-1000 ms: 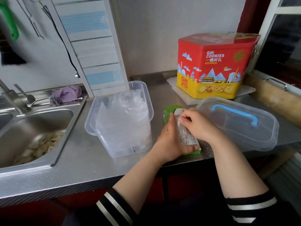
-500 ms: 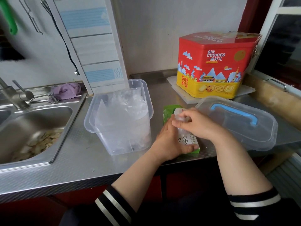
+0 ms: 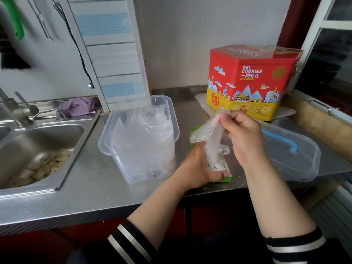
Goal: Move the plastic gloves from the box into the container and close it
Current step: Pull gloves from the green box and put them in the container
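One container [image 3: 141, 149], one lid [image 3: 293, 153], seemingly many gloves [image 3: 146, 128].

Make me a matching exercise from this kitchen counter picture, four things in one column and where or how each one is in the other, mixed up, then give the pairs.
Things:
1. plastic glove
2. glove box
3. clear lid
4. purple cloth

States:
A. lies flat on the counter, blue handle up
B. pinched in the right hand, lifted above the box
C. bunched behind the sink, by the tap
D. held down on the counter by the left hand

Pairs: 1-B, 2-D, 3-A, 4-C
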Motion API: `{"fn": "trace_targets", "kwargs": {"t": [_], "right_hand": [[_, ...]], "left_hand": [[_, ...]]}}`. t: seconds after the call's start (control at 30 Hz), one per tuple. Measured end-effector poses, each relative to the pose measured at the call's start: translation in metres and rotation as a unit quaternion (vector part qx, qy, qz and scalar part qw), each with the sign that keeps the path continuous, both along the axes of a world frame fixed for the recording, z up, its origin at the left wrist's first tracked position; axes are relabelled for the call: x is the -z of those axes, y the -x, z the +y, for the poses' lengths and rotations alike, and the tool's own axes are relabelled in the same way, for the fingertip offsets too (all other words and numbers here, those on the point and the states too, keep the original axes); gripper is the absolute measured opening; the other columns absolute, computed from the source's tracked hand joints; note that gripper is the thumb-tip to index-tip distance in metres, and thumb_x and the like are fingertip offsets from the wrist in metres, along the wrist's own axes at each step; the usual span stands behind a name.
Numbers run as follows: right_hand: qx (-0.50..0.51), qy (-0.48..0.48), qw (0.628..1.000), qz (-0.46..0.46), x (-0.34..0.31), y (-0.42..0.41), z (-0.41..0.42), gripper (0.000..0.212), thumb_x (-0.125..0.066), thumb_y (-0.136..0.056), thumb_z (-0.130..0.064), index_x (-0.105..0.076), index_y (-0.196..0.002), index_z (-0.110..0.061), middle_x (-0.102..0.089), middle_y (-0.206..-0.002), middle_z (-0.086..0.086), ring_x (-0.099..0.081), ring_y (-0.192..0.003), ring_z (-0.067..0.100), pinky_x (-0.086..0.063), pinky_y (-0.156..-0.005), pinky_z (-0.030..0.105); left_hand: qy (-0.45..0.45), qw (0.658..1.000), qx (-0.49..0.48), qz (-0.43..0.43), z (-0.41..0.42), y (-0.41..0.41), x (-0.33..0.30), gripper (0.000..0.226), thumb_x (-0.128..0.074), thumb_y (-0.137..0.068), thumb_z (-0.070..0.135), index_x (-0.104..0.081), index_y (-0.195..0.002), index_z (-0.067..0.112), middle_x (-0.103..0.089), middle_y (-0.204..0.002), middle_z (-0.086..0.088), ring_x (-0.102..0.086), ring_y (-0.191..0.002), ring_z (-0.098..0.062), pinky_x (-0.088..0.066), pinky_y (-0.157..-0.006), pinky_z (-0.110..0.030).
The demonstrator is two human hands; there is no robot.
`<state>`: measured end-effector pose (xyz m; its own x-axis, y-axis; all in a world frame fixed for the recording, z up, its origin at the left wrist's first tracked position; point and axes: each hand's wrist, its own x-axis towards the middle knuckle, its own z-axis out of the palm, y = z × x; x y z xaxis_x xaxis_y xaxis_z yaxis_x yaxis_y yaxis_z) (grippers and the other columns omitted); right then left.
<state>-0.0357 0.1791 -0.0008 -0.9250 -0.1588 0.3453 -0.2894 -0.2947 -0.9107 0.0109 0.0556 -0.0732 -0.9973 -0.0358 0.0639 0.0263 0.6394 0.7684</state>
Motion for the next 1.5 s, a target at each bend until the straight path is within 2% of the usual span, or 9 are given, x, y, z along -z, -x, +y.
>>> {"fn": "trace_targets", "kwargs": {"t": [0.3, 0.47, 0.67, 0.8, 1.0, 1.13, 1.27, 1.4, 1.5], "right_hand": [[-0.063, 0.208, 0.975, -0.038, -0.019, 0.003, -0.004, 0.010, -0.065, -0.077, -0.016, -0.074, -0.080, -0.013, -0.070, -0.084, 0.000, -0.064, -0.086, 0.014, -0.053, -0.083, 0.026], [-0.096, 0.250, 0.964, -0.011, -0.047, 0.001, 0.003, 0.011, -0.063, -0.080, -0.017, -0.071, -0.084, -0.011, -0.070, -0.085, 0.002, -0.066, -0.085, 0.013, -0.052, -0.082, 0.028], [-0.079, 0.167, 0.982, 0.041, -0.073, 0.002, 0.009, 0.026, -0.084, -0.069, -0.032, -0.070, -0.082, -0.015, -0.055, -0.101, 0.023, -0.046, -0.099, 0.034, -0.034, -0.105, 0.060], [-0.024, 0.089, 0.994, 0.059, -0.077, -0.004, 0.012, 0.032, -0.083, -0.066, -0.040, -0.067, -0.081, -0.016, -0.066, -0.099, 0.020, -0.061, -0.096, 0.035, -0.045, -0.098, 0.053], [-0.015, -0.010, 0.995, 0.096, -0.079, -0.014, 0.002, 0.026, -0.076, -0.077, -0.030, -0.056, -0.082, -0.015, -0.061, -0.110, 0.036, -0.066, -0.102, 0.030, -0.043, -0.101, 0.052], [-0.015, -0.098, 0.989, 0.113, -0.082, -0.010, -0.007, 0.040, -0.076, -0.069, -0.046, -0.058, -0.081, -0.013, -0.066, -0.099, 0.030, -0.063, -0.092, 0.046, -0.048, -0.092, 0.057], [-0.061, -0.162, 0.982, 0.074, -0.089, -0.007, -0.016, 0.070, -0.086, -0.059, -0.051, -0.053, -0.105, -0.009, -0.068, -0.096, 0.007, -0.066, -0.089, 0.021, -0.051, -0.081, 0.042], [-0.187, -0.212, 0.959, -0.006, -0.094, 0.010, -0.024, 0.053, -0.077, -0.071, -0.015, -0.050, -0.116, -0.019, -0.070, -0.083, -0.004, -0.066, -0.068, 0.007, -0.052, -0.056, 0.023], [-0.166, -0.204, 0.964, -0.031, -0.100, 0.028, -0.042, 0.054, -0.078, -0.073, -0.014, -0.052, -0.120, -0.022, -0.064, -0.106, 0.008, -0.066, -0.071, 0.009, -0.048, -0.056, 0.020]], "left_hand": [[0.039, 0.998, 0.025, -0.031, -0.001, 0.002, -0.001, 0.125, -0.083, -0.066, 0.053, -0.002, -0.154, 0.017, -0.012, -0.161, 0.002, -0.012, -0.148, -0.015, -0.017, -0.121, -0.038], [0.026, 0.999, 0.012, -0.026, 0.002, -0.001, -0.007, 0.109, -0.083, -0.060, 0.057, -0.026, -0.147, 0.023, -0.037, -0.143, 0.008, -0.037, -0.133, -0.015, -0.034, -0.113, -0.040], [0.027, 0.999, 0.017, 0.028, 0.004, -0.016, -0.028, 0.120, -0.084, -0.065, 0.051, -0.011, -0.154, 0.016, -0.023, -0.158, -0.003, -0.026, -0.143, -0.019, -0.026, -0.118, -0.040], [-0.176, 0.976, 0.055, 0.119, 0.012, -0.043, -0.077, 0.126, -0.073, -0.053, 0.078, -0.020, -0.152, 0.020, -0.029, -0.152, 0.015, -0.030, -0.137, 0.004, -0.030, -0.109, -0.015], [-0.341, 0.928, 0.068, 0.136, 0.006, -0.055, -0.137, 0.059, -0.032, -0.071, 0.074, -0.060, -0.094, 0.027, -0.071, -0.085, 0.023, -0.064, -0.086, 0.010, -0.046, -0.073, -0.006], [-0.340, 0.928, 0.023, 0.151, -0.012, -0.038, -0.148, 0.032, -0.066, -0.087, 0.042, -0.069, -0.094, 0.011, -0.070, -0.085, 0.001, -0.064, -0.081, -0.010, -0.049, -0.078, -0.028], [-0.315, 0.925, -0.057, 0.203, -0.026, -0.030, -0.155, 0.011, -0.064, -0.092, 0.017, -0.070, -0.082, 0.015, -0.065, -0.064, 0.009, -0.059, -0.060, -0.004, -0.049, -0.058, -0.021], [-0.365, 0.899, -0.133, 0.204, -0.053, -0.029, -0.166, 0.014, -0.060, -0.095, 0.014, -0.070, -0.086, 0.018, -0.069, -0.071, 0.006, -0.064, -0.064, -0.009, -0.053, -0.059, -0.024], [-0.305, 0.907, -0.190, 0.218, -0.088, -0.027, -0.169, 0.014, -0.060, -0.095, 0.016, -0.071, -0.089, 0.023, -0.070, -0.074, 0.008, -0.062, -0.064, -0.004, -0.047, -0.055, -0.015]]}}
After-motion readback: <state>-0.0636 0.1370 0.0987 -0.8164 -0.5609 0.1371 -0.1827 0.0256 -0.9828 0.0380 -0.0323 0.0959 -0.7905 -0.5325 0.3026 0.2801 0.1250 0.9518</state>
